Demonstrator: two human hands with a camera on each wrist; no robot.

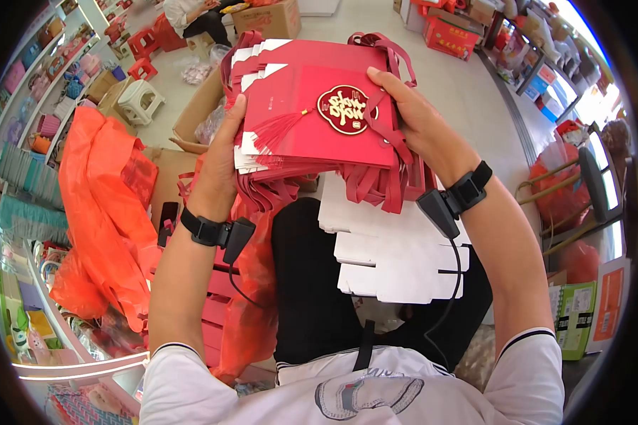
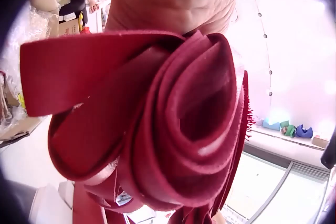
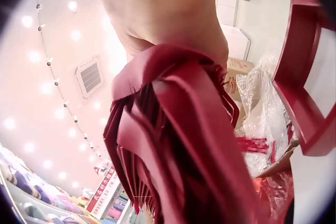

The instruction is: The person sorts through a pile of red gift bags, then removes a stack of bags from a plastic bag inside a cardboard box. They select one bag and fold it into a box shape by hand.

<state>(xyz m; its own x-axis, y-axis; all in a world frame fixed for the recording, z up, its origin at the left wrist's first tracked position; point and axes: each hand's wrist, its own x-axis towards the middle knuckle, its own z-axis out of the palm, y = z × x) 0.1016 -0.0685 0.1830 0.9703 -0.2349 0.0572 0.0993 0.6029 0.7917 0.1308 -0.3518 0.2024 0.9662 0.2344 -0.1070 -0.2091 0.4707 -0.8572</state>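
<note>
A thick stack of red gift bags [image 1: 298, 92] with ribbon handles is held up in front of the body. On the top bag sit a round gold-character emblem [image 1: 347, 110] and a red tassel [image 1: 282, 130]. The left hand [image 1: 223, 152] grips the stack's left side, thumb along the edge. At the right side the right hand [image 1: 411, 113] holds it, thumb over the top face. Looped ribbons [image 2: 178, 113] fill the left wrist view below the palm [image 2: 176, 1]; similar ribbons [image 3: 184, 129] hang under the right palm [image 3: 163, 14]. Most fingers are hidden.
White flat cartons [image 1: 397, 262] lie on the lap. Left are orange-red plastic bags [image 1: 103, 205], a white stool [image 1: 141, 101] and stocked shelves [image 1: 32, 163]. An open cardboard box [image 1: 198, 113] stands behind the stack. A chair [image 1: 594, 185] is at right; another person [image 1: 195, 18] sits farther back.
</note>
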